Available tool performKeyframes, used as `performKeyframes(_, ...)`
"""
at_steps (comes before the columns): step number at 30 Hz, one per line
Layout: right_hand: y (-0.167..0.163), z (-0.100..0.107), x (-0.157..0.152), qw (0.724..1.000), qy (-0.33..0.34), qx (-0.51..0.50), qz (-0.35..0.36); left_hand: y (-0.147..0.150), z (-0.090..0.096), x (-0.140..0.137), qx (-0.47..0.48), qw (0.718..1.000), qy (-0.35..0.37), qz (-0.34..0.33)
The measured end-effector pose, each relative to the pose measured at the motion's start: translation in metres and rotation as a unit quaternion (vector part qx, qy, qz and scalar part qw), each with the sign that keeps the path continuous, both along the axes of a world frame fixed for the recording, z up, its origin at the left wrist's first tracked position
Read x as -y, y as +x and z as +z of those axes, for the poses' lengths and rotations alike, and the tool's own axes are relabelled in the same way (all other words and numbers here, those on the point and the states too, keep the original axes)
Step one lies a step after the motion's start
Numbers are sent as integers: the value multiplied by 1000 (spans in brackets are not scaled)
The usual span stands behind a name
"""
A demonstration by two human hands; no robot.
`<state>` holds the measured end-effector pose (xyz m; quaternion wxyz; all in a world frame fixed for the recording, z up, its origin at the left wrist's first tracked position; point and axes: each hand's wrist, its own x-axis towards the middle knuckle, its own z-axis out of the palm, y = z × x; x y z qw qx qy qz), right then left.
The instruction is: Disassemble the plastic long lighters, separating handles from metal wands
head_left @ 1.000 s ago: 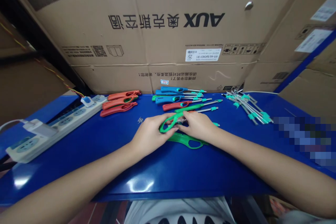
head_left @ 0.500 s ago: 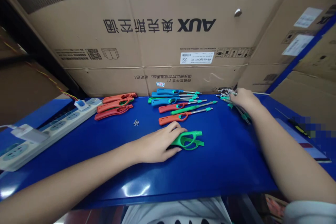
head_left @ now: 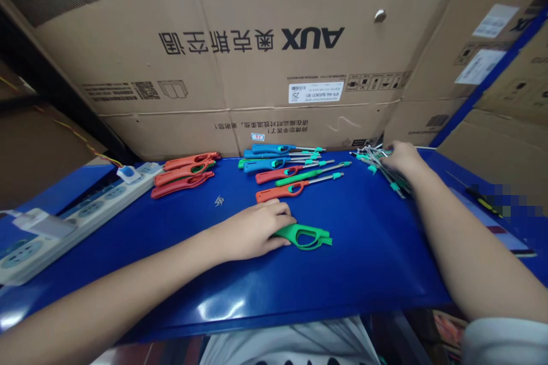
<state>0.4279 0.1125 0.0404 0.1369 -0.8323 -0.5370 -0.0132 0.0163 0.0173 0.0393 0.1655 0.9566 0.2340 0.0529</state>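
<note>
My left hand [head_left: 259, 231] is closed around the rear of a green lighter casing [head_left: 306, 236], just above the blue tabletop. The casing's trigger loop points to the right. At the back right, my right hand [head_left: 402, 158] reaches into a pile of metal lighter rods [head_left: 387, 177] with teal-green ends. Its fingertips are mostly hidden, so I cannot tell whether they grip a rod. Beyond my left hand lie several lighters with rods fitted, among them an orange lighter [head_left: 281, 191], a red lighter [head_left: 278, 174] and a blue lighter [head_left: 264, 165].
Three orange-red casings [head_left: 182, 184] lie at the back left, one with green inside. A small heap of screws [head_left: 219, 201] is nearby. A white power strip [head_left: 92, 205] runs along the left. A screwdriver [head_left: 483, 201] lies at right. Cardboard [head_left: 257, 85] walls the back.
The green casing has turned in my left hand, and its two front ends now sit closer together. My right hand stays at the rod pile, where some rods have shifted. The view has moved slightly.
</note>
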Motion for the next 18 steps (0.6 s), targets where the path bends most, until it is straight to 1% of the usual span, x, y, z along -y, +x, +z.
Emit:
performKeyframes(2, -4, 2, 4, 1000, -18, 6, -23, 2, 2, 3, 7, 1000, 8, 0)
performKeyframes(6, -13, 9, 15, 1000, -27, 15, -7, 4, 3, 4, 0, 1000, 13, 2)
performKeyframes(9, -27, 15, 22, 999, -8, 33, 10, 5, 3, 3, -18, 1000, 25, -6)
performKeyframes(10, -36, 16, 23, 999, 8, 39, 30, 5, 4, 3, -23, 999, 26, -8)
performKeyframes(11, -46, 16, 24, 997, 24, 42, 63, 4, 6, 4, -28, 999, 24, -7)
performKeyframes(12, -58, 15, 25, 991, 44, 41, 116, 4, 8, 5, -34, 999, 16, -4)
performKeyframes(13, -71, 12, 27, 978, 60, 29, 199, 3, 10, 7, -42, 999, 5, 0)
performKeyframes(14, -86, 9, 28, 963, 59, 21, 263, 1, 14, 8, -52, 999, -6, 3)
performKeyframes(15, -101, 6, 31, 944, 51, 11, 326, -3, 18, 10, -64, 998, -15, 4)
performKeyframes(16, -115, 2, 35, 906, 37, -3, 423, -7, 23, 10, -72, 997, -18, 3)
performKeyframes(17, -128, -1, 39, 877, 24, -15, 480, -13, 29, 9, -67, 998, -11, 9)
performKeyframes(18, -140, -4, 44, 862, 9, -27, 507, -21, 36, 7, -61, 998, 0, 17)
